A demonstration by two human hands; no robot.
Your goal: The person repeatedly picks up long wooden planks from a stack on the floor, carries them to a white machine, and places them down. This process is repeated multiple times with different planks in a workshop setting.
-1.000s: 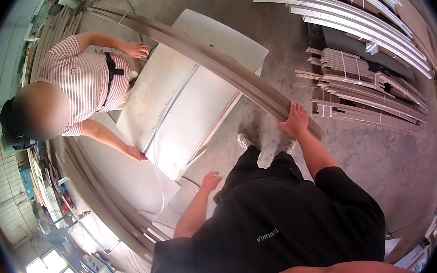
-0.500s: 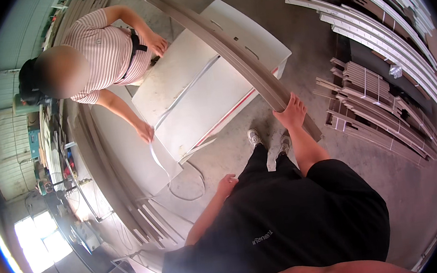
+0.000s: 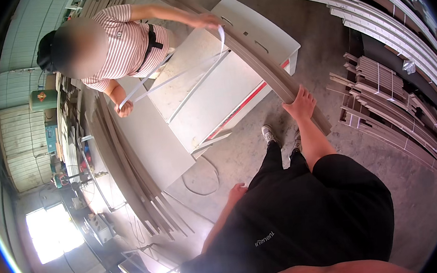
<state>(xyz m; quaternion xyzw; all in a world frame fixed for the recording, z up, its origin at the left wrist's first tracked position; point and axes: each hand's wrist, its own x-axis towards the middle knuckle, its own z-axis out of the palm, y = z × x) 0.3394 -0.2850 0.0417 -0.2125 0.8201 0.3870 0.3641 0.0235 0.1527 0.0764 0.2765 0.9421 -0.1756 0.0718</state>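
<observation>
**Bundle of brown profiles steadied at its near end while a white strap is handled beside it**

A bundle of long brown profiles (image 3: 256,60) is laid slantwise over a white-topped workbench (image 3: 200,107), its near end jutting past the bench edge and its far end cut off by the top of the view. The overhanging part is gripped by the right hand (image 3: 300,104), with the fingers spread over the top and the thumb on the bench side. The left hand (image 3: 237,191) is held low beside the thigh, well apart from the bundle; its fingers are bent, but how far they are closed cannot be told.

A white strap (image 3: 222,41) is held between a co-worker's two hands, one placed at the bundle's side, the other drawn back near the striped shirt (image 3: 129,40). Whether the bundle is encircled by the strap cannot be told. A red stripe (image 3: 237,110) is seen along the bench's near side.

On the floor to the right, tied brown profiles (image 3: 381,96) are stacked, with white profiles (image 3: 391,30) piled beyond. To the left, loose brown strips (image 3: 129,180) are laid lengthwise near a grey-white panel (image 3: 160,152).
</observation>
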